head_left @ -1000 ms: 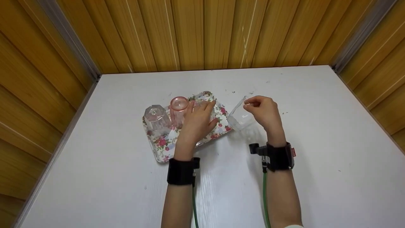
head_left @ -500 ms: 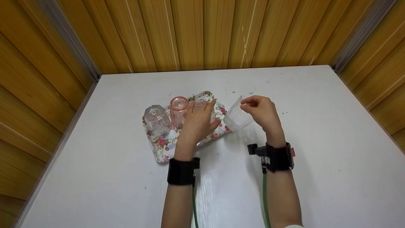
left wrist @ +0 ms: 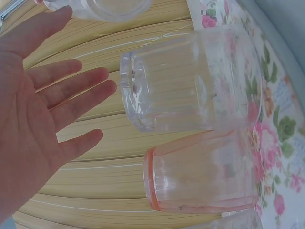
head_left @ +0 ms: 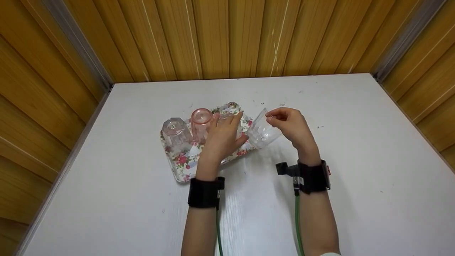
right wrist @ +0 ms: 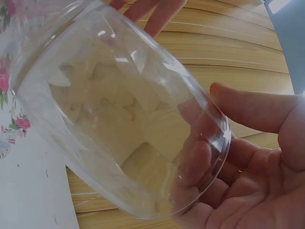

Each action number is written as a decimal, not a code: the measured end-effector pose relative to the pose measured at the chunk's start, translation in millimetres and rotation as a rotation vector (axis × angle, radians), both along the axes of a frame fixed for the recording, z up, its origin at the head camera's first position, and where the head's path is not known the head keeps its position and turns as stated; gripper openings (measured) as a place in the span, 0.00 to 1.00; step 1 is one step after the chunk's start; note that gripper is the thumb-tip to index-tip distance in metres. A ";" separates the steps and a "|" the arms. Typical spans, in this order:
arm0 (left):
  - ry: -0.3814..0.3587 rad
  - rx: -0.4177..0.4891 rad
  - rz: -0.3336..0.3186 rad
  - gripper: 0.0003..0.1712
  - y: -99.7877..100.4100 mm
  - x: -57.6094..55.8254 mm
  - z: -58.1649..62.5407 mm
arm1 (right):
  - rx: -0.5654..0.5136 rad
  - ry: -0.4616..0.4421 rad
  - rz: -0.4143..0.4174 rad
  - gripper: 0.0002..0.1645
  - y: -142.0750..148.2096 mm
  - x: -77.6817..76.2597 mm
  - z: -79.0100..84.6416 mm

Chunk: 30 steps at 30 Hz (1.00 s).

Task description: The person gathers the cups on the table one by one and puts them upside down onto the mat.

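In the head view my left hand [head_left: 223, 137] hovers over the floral tray [head_left: 182, 161]. Its fingers are spread and straight in the left wrist view, beside an upturned clear glass [left wrist: 190, 81] and apart from it. My right hand [head_left: 293, 124] pinches another clear glass [head_left: 263, 133] between thumb and fingers at the end nearer the hand. This glass is tilted above the tray's right edge, and whether my left thumb touches it I cannot tell. A pink glass [head_left: 201, 124] and a faceted clear glass [head_left: 176, 131] stand on the tray further left.
The tray lies at an angle on a white table [head_left: 142, 213]. Wood-patterned panels [head_left: 209, 39] rise behind the table and at both sides. Each wrist wears a black strap [head_left: 203, 192], and green cables [head_left: 298, 220] run along the forearms.
My right hand has moved left with the clear glass, bringing it over the tray's right edge beside my left thumb. The left hand has barely moved.
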<state>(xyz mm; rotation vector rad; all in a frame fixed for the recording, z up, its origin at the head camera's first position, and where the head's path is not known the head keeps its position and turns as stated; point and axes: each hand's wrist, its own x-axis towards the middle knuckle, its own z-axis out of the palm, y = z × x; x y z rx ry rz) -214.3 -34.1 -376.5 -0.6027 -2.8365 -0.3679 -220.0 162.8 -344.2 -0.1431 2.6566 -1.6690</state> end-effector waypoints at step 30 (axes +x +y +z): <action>-0.013 0.021 -0.005 0.38 -0.2 1.5 2.8 | -0.231 0.085 -0.010 0.15 -2.9 -0.4 1.4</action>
